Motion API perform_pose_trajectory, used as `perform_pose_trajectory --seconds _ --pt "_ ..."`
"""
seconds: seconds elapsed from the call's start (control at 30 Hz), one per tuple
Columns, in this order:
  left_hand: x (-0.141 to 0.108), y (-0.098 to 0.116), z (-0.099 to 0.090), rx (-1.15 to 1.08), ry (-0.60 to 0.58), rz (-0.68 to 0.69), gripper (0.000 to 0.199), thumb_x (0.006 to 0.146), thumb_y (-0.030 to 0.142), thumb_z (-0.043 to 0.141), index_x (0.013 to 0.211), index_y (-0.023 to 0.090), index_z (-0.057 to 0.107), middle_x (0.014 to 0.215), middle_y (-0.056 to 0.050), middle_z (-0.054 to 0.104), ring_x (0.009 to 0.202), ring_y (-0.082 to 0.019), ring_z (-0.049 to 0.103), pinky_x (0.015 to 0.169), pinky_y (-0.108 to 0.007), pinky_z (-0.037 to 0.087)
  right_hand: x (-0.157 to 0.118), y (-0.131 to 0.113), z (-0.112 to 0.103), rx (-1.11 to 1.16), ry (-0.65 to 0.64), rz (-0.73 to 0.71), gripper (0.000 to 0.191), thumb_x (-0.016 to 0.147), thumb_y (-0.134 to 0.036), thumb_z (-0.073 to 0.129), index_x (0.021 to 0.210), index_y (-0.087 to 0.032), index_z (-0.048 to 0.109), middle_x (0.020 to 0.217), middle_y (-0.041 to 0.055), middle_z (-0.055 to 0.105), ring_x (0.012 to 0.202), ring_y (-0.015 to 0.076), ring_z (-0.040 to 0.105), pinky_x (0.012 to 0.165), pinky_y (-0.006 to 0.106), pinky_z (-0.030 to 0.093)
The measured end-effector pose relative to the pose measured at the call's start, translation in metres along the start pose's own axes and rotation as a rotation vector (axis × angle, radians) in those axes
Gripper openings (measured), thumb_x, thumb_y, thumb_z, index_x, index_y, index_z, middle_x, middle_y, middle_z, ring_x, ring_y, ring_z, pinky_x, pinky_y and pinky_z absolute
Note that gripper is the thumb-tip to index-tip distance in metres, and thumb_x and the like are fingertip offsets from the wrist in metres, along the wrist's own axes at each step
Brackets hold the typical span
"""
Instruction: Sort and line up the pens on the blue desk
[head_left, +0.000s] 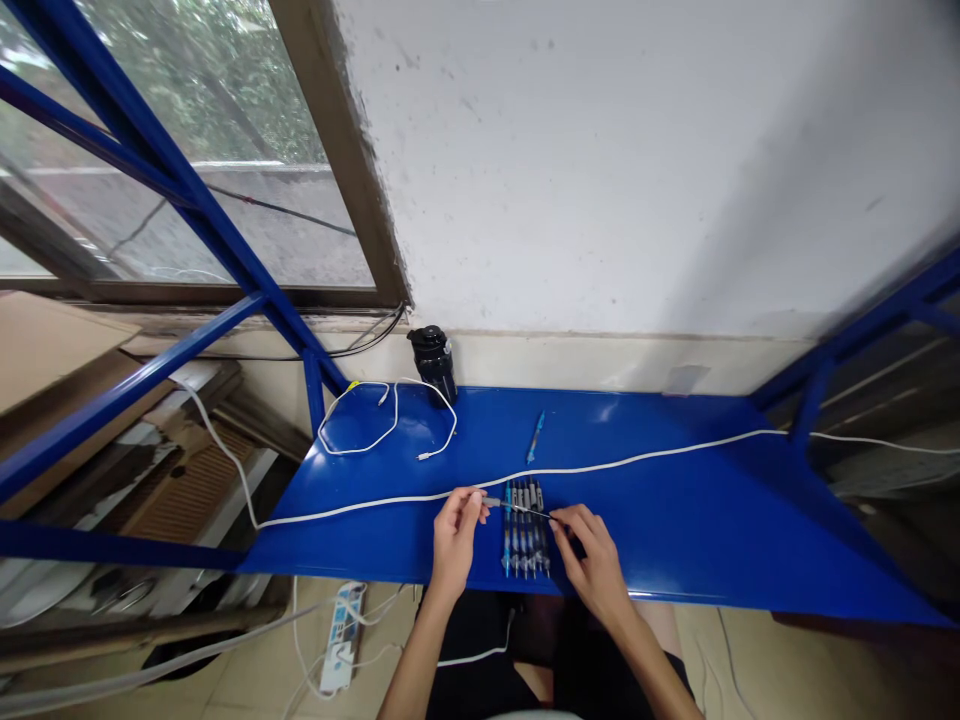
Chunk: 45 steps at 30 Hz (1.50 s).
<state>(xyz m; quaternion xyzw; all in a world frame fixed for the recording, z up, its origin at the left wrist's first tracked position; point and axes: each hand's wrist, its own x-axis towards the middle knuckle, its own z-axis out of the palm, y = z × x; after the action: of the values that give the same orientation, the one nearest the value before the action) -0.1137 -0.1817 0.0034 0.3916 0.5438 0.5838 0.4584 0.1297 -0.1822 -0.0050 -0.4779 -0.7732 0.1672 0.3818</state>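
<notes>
My left hand (456,535) pinches the grey end of a pen (491,501) above the blue tabletop. A thin, dark-tipped pen refill (536,513) runs from it toward my right hand (589,550), whose thumb and forefinger close on its tip. Whether the refill is joined to the grey part is too small to tell. Below, a row of several pens (526,545) lies side by side near the front edge, the leftmost light blue and the others grey. Farther back, apart from the row, lies a single light blue pen (535,438).
A white cable (637,458) crosses the blue table (712,530) behind the row. Another white cable (360,450) lies looped at the back left, by a black bottle (433,365). Blue frame bars (247,270) flank the table. A power strip (343,640) is on the floor.
</notes>
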Motion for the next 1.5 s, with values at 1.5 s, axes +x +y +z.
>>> perform_pose_trajectory --seconds 1.5 --pt "-0.002 0.013 0.003 0.189 -0.367 0.154 0.023 0.095 0.043 0.079 0.104 0.025 0.089 0.099 -0.011 0.084 0.093 -0.027 0.076 0.088 -0.038 0.059 0.004 -0.013 -0.007 0.14 -0.189 -0.043 0.027 0.113 -0.029 0.047 0.131 -0.028 0.067 0.111 0.0095 0.074 0.1 0.0242 0.075 0.091 0.036 0.063"
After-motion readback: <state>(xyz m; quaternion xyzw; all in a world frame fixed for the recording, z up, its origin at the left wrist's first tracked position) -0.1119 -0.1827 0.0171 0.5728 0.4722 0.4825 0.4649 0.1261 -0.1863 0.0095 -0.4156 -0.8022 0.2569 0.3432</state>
